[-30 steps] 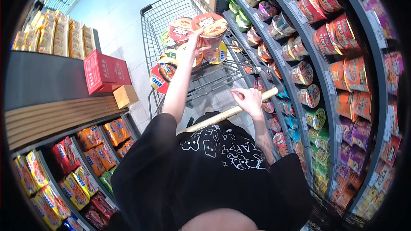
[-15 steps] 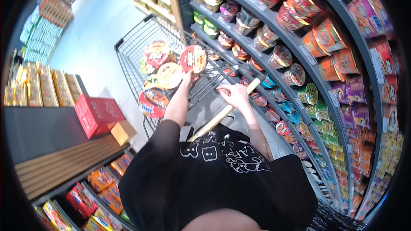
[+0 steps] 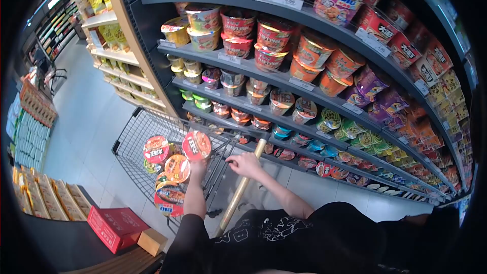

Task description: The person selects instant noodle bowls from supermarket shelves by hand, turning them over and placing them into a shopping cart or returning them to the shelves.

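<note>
A wire shopping cart [image 3: 133, 142] with a pale yellow handle bar [image 3: 238, 193] stands in front of me. Inside it, my left hand [image 3: 197, 166] is wrapped round the lower part of a red-lidded noodle bowl [image 3: 197, 145]. Beside that bowl lie another red-lidded bowl [image 3: 155, 149], an orange-lidded bowl [image 3: 177, 168] and a red and yellow BIG bowl [image 3: 170, 199]. My right hand [image 3: 244, 165] hovers by the upper end of the bar, its fingers curled together; whether anything is between them is too small to see.
Long shelves of noodle bowls [image 3: 271, 40] curve along the far and right side. A wooden-edged shelf [image 3: 133, 45] is beyond the cart. At the lower left are a red box [image 3: 116, 227], a small brown box [image 3: 152, 242] and rows of yellow packs [image 3: 48, 193].
My left hand has lowered the red-lidded bowl into the cart among the others. The view has swung right toward the shelves, so the cart appears lower and further left. My right hand remains near the bar.
</note>
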`<state>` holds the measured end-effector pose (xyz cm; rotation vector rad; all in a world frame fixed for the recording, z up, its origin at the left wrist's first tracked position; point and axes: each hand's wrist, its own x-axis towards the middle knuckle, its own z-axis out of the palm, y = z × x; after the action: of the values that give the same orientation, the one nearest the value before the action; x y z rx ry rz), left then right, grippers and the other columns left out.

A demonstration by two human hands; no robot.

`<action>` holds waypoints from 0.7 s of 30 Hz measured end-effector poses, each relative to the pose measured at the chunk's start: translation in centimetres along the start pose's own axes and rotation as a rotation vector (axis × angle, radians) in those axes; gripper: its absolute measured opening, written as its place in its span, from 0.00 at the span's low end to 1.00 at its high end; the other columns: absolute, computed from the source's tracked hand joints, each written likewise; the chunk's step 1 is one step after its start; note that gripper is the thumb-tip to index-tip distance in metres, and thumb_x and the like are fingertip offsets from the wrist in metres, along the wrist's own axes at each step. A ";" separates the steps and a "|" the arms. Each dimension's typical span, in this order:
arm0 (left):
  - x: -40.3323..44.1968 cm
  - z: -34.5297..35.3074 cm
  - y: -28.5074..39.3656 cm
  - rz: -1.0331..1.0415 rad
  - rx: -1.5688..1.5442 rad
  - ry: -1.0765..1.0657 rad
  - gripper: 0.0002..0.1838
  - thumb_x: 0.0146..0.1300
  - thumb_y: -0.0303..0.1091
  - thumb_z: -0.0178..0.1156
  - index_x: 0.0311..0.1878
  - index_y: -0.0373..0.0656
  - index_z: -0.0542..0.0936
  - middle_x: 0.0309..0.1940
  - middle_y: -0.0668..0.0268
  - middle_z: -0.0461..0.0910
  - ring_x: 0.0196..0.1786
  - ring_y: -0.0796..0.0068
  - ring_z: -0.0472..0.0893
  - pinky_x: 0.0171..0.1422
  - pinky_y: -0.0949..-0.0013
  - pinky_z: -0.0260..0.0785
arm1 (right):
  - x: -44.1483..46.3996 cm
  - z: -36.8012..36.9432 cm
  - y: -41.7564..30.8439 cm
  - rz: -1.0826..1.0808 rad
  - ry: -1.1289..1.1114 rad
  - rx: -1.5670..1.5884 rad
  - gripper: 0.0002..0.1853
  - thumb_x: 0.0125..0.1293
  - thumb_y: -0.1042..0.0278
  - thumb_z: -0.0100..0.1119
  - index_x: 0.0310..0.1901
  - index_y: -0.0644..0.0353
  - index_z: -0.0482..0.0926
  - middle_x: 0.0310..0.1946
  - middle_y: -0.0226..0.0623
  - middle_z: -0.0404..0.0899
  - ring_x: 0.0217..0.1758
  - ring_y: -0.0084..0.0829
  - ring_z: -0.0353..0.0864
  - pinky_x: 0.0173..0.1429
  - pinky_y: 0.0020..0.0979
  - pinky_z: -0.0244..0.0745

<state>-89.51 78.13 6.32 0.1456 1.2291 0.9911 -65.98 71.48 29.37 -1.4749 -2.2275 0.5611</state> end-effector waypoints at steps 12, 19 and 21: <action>-4.8 1.4 -2.5 -0.080 0.232 -0.064 0.09 0.58 0.35 0.48 0.36 0.41 0.72 0.28 0.66 0.76 0.33 0.71 0.77 0.36 0.70 0.70 | -4.9 -0.6 -0.9 0.054 0.044 0.072 0.10 0.50 0.60 0.50 0.35 0.45 0.78 0.14 0.35 0.74 0.20 0.37 0.75 0.27 0.38 0.70; -9.3 2.1 -5.8 -0.032 0.342 0.005 0.09 0.58 0.35 0.49 0.35 0.41 0.73 0.28 0.65 0.76 0.33 0.71 0.77 0.36 0.70 0.70 | -8.0 0.6 0.1 0.060 -0.177 -0.154 0.12 0.47 0.61 0.54 0.33 0.57 0.75 0.19 0.39 0.76 0.26 0.37 0.77 0.29 0.37 0.70; -10.9 3.0 -6.7 -0.015 0.398 0.023 0.09 0.57 0.36 0.49 0.35 0.41 0.73 0.28 0.65 0.76 0.33 0.71 0.77 0.36 0.70 0.70 | -9.1 0.4 0.3 0.093 -0.289 -0.169 0.14 0.46 0.61 0.55 0.32 0.60 0.74 0.22 0.40 0.77 0.29 0.37 0.78 0.31 0.36 0.71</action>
<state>-83.25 67.73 11.30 0.4364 1.4362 0.7275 -62.67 63.13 27.84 -1.6812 -2.4884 0.6672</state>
